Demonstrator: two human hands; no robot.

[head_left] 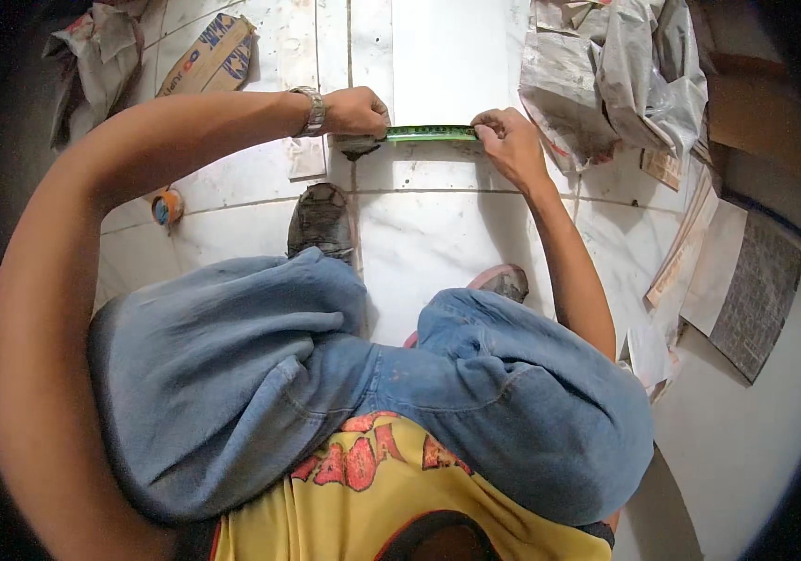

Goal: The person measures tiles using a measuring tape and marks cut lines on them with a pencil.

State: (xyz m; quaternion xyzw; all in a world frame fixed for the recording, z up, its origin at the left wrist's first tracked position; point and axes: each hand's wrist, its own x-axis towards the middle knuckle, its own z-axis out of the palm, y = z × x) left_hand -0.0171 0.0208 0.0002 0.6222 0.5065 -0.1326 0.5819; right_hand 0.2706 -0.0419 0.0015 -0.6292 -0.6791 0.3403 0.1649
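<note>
A green tape measure blade [430, 134] is stretched level between my two hands, across the near edge of a white panel [456, 61]. My left hand [355, 112], with a metal watch [312, 111] on its wrist, is closed around the blade's left end. Whether the tape's case is inside that fist, I cannot make out; a dark patch shows just below it. The fingers of my right hand [510, 142] pinch the other end of the blade near the panel's right edge.
Crumpled grey sacks [625, 84] lie at the far right. Cut tile pieces [756, 290] rest farther down the right side. A printed cardboard piece [213, 56] and a small orange and blue roll [167, 207] are on the left. My shoes stand on the tiled floor [428, 234].
</note>
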